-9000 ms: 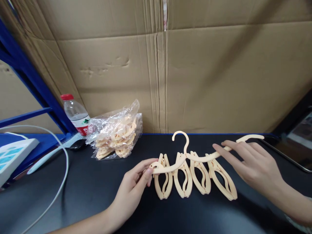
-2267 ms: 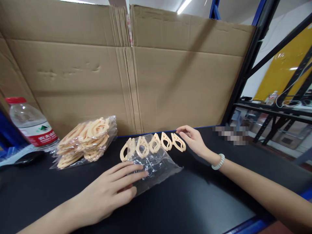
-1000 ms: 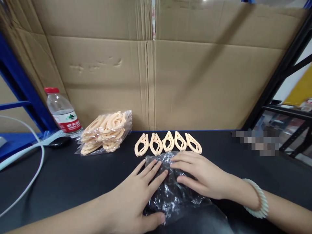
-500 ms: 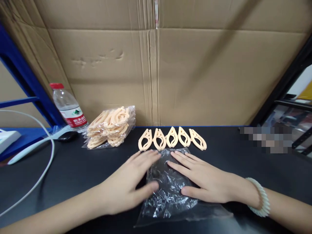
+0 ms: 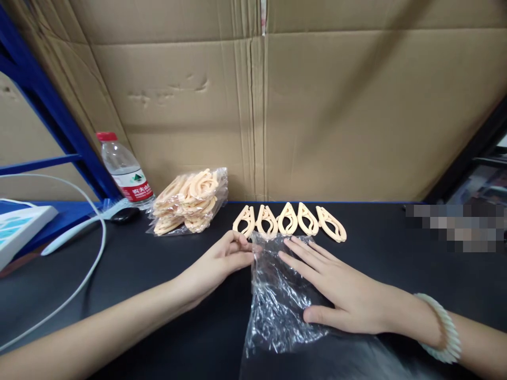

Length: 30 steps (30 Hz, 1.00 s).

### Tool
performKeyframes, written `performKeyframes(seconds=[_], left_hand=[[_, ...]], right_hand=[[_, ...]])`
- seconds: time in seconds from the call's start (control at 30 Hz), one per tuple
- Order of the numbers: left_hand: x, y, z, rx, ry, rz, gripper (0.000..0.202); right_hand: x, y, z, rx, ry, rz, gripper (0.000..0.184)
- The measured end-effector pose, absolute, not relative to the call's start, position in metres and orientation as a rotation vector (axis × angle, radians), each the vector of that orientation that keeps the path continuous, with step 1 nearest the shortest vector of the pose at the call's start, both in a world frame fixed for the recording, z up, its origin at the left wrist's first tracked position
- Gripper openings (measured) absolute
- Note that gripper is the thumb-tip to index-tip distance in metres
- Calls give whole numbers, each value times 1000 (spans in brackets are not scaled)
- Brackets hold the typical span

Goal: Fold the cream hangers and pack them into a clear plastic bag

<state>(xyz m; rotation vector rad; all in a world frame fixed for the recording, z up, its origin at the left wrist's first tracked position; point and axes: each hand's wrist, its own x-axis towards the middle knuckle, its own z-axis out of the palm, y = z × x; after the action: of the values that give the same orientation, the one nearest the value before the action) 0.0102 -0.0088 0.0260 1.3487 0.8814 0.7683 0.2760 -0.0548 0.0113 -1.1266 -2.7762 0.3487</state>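
Observation:
A clear plastic bag (image 5: 277, 316) lies wrinkled on the black table in front of me. My left hand (image 5: 227, 253) is at its upper left edge, with thumb and fingers pinched together on the film. My right hand (image 5: 340, 290) rests flat on the right part of the bag, fingers stretched out and pointing to the upper left. Just beyond the bag's far edge stands a row of several beige plastic pieces that look like folded travel hangers (image 5: 290, 230). The bag's far edge reaches the bottoms of the middle ones.
Packed beige hangers in clear bags (image 5: 190, 203) are stacked at the back left. Beside them stand a water bottle (image 5: 134, 184) with a red cap and a black mouse-like object (image 5: 124, 215). A white cable (image 5: 97, 264) loops at the left. Cardboard (image 5: 336, 105) walls off the back.
My left hand has gone from lying spread over the bag to pinching its upper left edge. My right hand stays flat on the bag. The whole view has shifted slightly.

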Motion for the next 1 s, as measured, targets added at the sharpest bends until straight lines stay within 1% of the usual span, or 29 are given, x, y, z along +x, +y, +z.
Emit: performKeyframes(seconds=[0.07, 0.17, 0.23, 0.3, 0.47, 0.6, 0.7, 0.8, 0.87, 0.93, 1.0], left_hand=[[13, -12, 27, 1183, 876, 787, 41], [16, -15, 29, 1108, 964, 777, 59], [17, -15, 28, 1129, 1006, 780, 66], [16, -14, 28, 1183, 1027, 766, 69], [12, -6, 28, 1433, 1120, 694, 59], [6, 2, 27, 1519, 1173, 663, 53], [4, 3, 25, 1737, 1214, 799, 44], [6, -6, 24, 2131, 1208, 1011, 31], [11, -16, 24, 2400, 1078, 960, 30], [14, -25, 24, 2614, 877, 730, 42], [16, -32, 22, 2726, 751, 476, 64]], right_hand=[[274, -56, 11, -1104, -2796, 355, 79], [272, -57, 10, -1076, -2820, 377, 76], [272, -58, 9, -1060, -2832, 391, 73], [271, -58, 9, -1045, -2842, 403, 71], [271, -58, 11, -1037, -2869, 440, 67], [274, -55, 9, -1043, -2857, 418, 66], [279, -49, 8, -1075, -2821, 394, 64], [284, -45, 7, -1113, -2796, 368, 64], [286, -43, 5, -1107, -2794, 353, 64], [286, -42, 4, -1090, -2787, 341, 65], [286, -41, 3, -1078, -2778, 333, 66]])
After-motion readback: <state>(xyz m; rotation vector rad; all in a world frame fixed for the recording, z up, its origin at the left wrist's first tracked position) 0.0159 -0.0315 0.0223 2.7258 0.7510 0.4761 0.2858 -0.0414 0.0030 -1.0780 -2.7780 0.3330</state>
